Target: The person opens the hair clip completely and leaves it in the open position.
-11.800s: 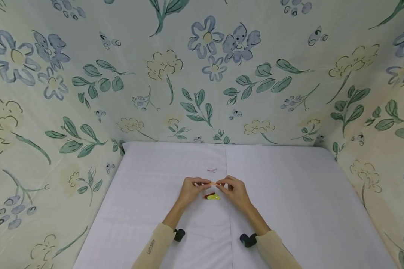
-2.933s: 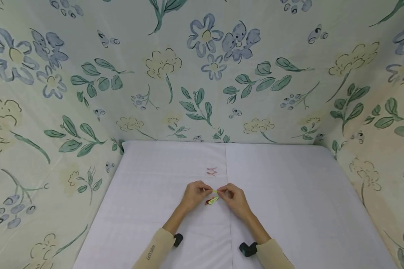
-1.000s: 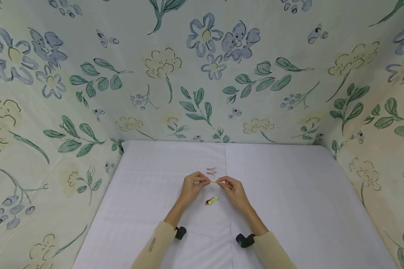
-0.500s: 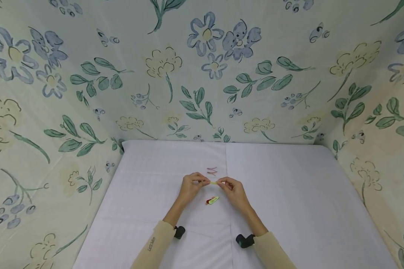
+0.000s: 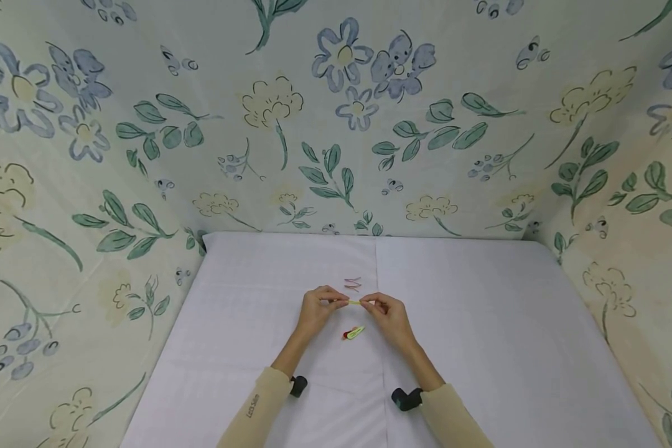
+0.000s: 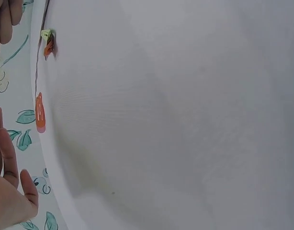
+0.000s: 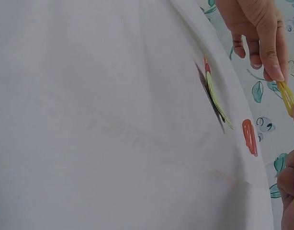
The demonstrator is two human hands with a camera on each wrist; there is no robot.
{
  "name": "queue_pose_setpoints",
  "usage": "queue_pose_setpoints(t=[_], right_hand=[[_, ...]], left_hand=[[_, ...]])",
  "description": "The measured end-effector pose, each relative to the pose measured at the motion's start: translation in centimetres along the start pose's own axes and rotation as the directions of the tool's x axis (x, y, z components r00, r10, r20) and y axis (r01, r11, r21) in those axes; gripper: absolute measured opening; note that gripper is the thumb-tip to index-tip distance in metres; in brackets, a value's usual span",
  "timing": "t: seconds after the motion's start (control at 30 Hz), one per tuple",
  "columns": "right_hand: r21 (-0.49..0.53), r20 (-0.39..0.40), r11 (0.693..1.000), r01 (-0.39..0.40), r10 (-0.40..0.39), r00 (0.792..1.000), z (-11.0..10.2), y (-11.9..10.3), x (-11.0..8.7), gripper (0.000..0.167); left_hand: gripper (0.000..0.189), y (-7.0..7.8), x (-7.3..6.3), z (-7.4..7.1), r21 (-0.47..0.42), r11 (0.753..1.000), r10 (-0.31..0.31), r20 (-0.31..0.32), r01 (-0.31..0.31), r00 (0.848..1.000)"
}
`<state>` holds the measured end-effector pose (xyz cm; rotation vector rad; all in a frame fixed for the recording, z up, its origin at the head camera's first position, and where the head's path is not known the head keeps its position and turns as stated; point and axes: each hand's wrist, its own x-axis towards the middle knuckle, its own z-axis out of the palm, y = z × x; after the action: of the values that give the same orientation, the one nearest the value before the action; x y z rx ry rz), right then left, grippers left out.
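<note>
In the head view, my left hand (image 5: 317,312) and right hand (image 5: 389,315) meet over the table, both pinching one yellow snap hair clip (image 5: 354,302) by its ends. The right wrist view shows this yellow clip (image 7: 287,98) stretched between the fingertips. Nearer my body lies a small pile, a yellow-green clip (image 5: 355,333) on top of a red one (image 5: 345,335), partly covered. Just beyond my hands are two reddish clips (image 5: 352,287), one behind the other, each looking like a sideways V. An orange clip (image 6: 40,114) appears in the left wrist view.
A white cloth (image 5: 470,311) covers the table, with a crease running front to back near the middle. Floral curtains (image 5: 336,124) close off the back and both sides. Dark wrist cameras (image 5: 407,399) stick out inward from both sleeves.
Earlier both hands held an orange clip with one clip beyond; later two lay there and the hands held the yellow clip near the pile. They then moved forward, and have barely moved since.
</note>
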<state>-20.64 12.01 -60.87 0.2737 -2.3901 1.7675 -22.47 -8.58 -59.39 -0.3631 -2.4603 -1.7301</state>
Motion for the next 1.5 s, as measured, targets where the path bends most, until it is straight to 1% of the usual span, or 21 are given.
queue_pose_setpoints(t=[0.1, 0.33, 0.53, 0.7, 0.77, 0.83, 1.0, 1.07, 1.23, 1.33, 1.4, 1.47, 1.5], right_hand=[[-0.002, 0.002, 1.000, -0.006, 0.006, 1.000, -0.1, 0.1, 0.1, 0.005], [-0.003, 0.000, 1.000, -0.012, 0.012, 1.000, -0.3, 0.4, 0.3, 0.006], [-0.005, -0.002, 1.000, 0.002, -0.002, 1.000, -0.3, 0.3, 0.5, 0.006], [-0.002, -0.008, 1.000, 0.000, 0.000, 1.000, -0.3, 0.3, 0.6, 0.007], [0.001, -0.012, 1.000, -0.002, 0.002, 1.000, -0.3, 0.4, 0.6, 0.007], [-0.001, -0.019, 1.000, -0.002, 0.002, 1.000, -0.2, 0.4, 0.7, 0.007], [-0.030, -0.041, 1.000, 0.002, -0.003, 0.999, 0.0, 0.4, 0.8, 0.007], [-0.037, -0.044, 0.999, 0.007, -0.009, 0.999, 0.1, 0.2, 0.9, 0.007], [-0.022, -0.047, 1.000, 0.018, -0.019, 0.999, 0.2, -1.7, 0.6, 0.008], [-0.009, -0.045, 1.000, 0.014, -0.015, 0.999, 0.1, -1.0, 0.8, 0.008], [-0.013, -0.045, 1.000, 0.013, -0.014, 0.999, 0.2, 0.0, 1.0, 0.008], [-0.015, -0.043, 1.000, 0.002, -0.002, 0.999, 0.3, 1.1, 1.3, 0.009], [-0.019, -0.042, 1.000, -0.004, 0.003, 0.999, 0.2, 1.2, 1.3, 0.008]], left_hand=[[0.010, 0.0, 0.0, 0.1, 0.013, 1.000, 0.004, -0.013, -0.004, 1.000], [0.013, -0.1, 0.1, 0.3, 0.045, 0.997, 0.065, -0.042, -0.063, 0.997], [0.014, -0.2, 0.2, 0.4, 0.058, 0.996, 0.070, -0.040, -0.068, 0.997], [0.015, -0.3, 0.1, 0.4, 0.110, 0.988, 0.114, -0.039, -0.109, 0.993], [0.015, -0.3, 0.1, 0.4, 0.134, 0.984, 0.122, -0.036, -0.116, 0.992], [0.016, -0.3, 0.1, 0.5, 0.150, 0.983, 0.107, -0.027, -0.102, 0.994], [0.019, -0.3, 0.1, 0.5, 0.174, 0.984, 0.045, -0.008, -0.043, 0.999], [0.019, -0.3, 0.2, 0.5, 0.196, 0.980, 0.038, -0.005, -0.036, 0.999], [0.019, -0.4, 0.4, 0.4, 0.234, 0.972, 0.027, -0.001, -0.026, 1.000], [0.019, -0.3, 0.5, 0.3, 0.247, 0.969, 0.022, 0.005, -0.022, 1.000], [0.018, -0.4, 0.6, 0.4, 0.267, 0.963, 0.025, 0.010, -0.027, 1.000], [0.018, -0.5, 0.7, 0.4, 0.291, 0.956, 0.043, 0.011, -0.044, 0.999], [0.018, -0.5, 0.7, 0.4, 0.305, 0.951, 0.049, 0.012, -0.051, 0.999]])
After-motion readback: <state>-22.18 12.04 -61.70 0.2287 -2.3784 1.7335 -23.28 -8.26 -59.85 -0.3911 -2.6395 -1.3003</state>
